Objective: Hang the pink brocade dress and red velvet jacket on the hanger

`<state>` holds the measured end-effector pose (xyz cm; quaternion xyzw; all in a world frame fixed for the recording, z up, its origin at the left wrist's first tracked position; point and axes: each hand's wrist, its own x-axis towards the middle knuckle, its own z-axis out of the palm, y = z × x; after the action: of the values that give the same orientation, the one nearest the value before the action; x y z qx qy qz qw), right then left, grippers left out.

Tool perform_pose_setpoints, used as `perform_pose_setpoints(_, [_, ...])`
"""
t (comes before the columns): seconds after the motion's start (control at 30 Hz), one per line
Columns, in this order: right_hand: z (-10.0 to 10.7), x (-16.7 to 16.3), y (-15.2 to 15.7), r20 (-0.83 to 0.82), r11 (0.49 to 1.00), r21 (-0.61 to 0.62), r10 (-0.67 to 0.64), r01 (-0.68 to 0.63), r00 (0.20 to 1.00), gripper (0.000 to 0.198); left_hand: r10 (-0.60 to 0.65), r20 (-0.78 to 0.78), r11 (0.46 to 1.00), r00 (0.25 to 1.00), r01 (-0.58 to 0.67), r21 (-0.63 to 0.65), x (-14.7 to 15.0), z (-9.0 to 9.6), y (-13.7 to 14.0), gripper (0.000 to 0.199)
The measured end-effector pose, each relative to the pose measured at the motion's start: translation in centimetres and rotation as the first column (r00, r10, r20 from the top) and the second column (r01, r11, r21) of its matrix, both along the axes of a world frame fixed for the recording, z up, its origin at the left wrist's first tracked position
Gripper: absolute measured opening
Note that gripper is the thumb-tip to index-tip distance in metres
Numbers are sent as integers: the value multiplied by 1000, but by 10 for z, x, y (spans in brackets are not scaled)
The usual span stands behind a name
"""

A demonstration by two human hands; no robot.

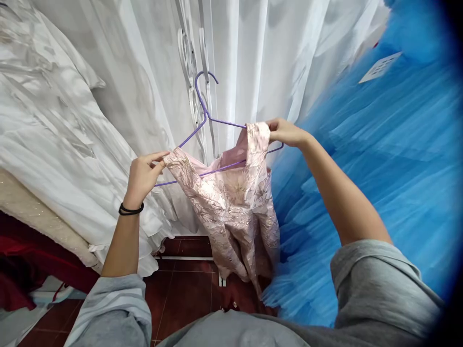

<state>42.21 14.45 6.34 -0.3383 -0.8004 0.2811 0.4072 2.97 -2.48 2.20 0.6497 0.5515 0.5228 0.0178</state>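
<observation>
A pink dress [237, 202] with a shiny gold pattern hangs from a purple hanger [205, 113] straight ahead. The hanger's hook is at a white metal stand [191, 62]. My left hand [142, 173], with a black band at its wrist, pinches the outer edge of the dress's left shoulder strap. On the other side my right hand [287, 132] grips the right strap at its outer edge; its fingertips are partly hidden behind the cloth. Both straps lie over the hanger's arms, and the hanger's lower bar crosses the neckline.
White gowns [54, 106] hang on the left, with dark red cloth [39, 255] low beside them. A large blue tulle dress [379, 159] fills the right side, bearing a white tag [379, 67]. White curtains [249, 62] hang behind. The floor [184, 289] has dark red tiles.
</observation>
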Motion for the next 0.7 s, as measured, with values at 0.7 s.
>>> perform_pose_setpoints(0.7, [-5,-8,-49,-41,967,236,-91,99,995,34,-28,127,983,991,4,183,-3,8,25,32])
